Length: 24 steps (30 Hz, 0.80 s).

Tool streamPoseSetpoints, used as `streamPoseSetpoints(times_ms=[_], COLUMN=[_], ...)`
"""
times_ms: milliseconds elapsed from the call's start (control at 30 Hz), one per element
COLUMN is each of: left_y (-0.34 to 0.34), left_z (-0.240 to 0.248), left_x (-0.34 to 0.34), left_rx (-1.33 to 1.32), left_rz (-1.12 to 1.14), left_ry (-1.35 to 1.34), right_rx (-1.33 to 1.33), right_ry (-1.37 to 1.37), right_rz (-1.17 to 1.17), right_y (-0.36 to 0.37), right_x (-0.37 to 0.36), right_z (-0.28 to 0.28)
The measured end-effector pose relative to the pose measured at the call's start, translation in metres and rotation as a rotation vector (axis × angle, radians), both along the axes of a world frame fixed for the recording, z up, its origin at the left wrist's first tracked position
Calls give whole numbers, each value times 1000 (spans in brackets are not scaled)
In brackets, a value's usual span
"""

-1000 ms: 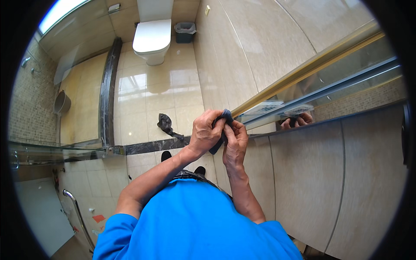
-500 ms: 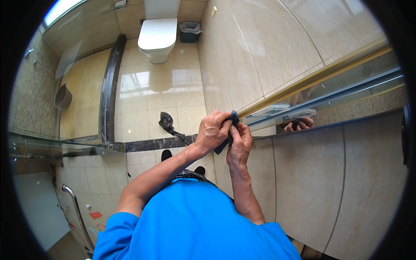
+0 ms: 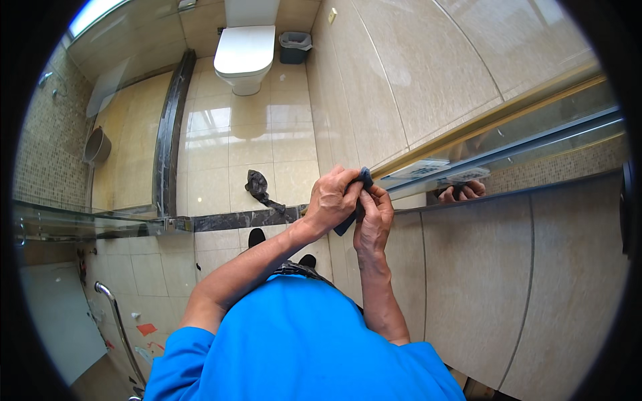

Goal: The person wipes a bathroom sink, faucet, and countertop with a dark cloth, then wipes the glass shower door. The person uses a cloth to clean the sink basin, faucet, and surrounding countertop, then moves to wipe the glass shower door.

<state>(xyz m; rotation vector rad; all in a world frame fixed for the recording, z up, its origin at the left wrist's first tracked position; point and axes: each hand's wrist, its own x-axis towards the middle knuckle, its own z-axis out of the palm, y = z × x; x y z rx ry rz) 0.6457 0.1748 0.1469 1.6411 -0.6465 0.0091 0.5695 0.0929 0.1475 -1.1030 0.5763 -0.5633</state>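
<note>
A dark blue cloth (image 3: 344, 226) is bunched between my two hands, its lower end hanging beneath my left fingers. My left hand (image 3: 331, 199) is closed on the upper part, fingers curled around it. Close against it on the right, my right hand (image 3: 374, 219) pinches the cloth with thumb and fingertips. Both hands are at the near end of a gold-edged reflective panel (image 3: 495, 142) along the right wall. Whether the cloth touches the panel's edge is hidden by my fingers. A reflection of fingers shows in the panel.
A crumpled dark cloth or bag (image 3: 259, 187) lies on the tiled floor ahead. Farther off stand a white toilet (image 3: 245, 50) and a lidless bin (image 3: 291, 53). To the left are a dark stone curb (image 3: 175, 134), a grey bucket (image 3: 98, 147) and a metal handle (image 3: 115, 314).
My hands stay on the cloth at the panel's end, with only a very slight shift of the fingers and cloth. The view has moved a little.
</note>
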Motion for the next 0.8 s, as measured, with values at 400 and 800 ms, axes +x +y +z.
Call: streamPoseSetpoints(times_ms=[400, 800], left_y=[1, -1], left_z=[26, 36], left_x=[4, 4], left_rx=[-45, -118], left_rz=[-26, -38], left_ry=[-7, 7], right_rx=[-90, -41], right_ry=[-104, -140], right_rz=[-3, -31], right_y=[-5, 1], right_x=[1, 2], right_z=[6, 21])
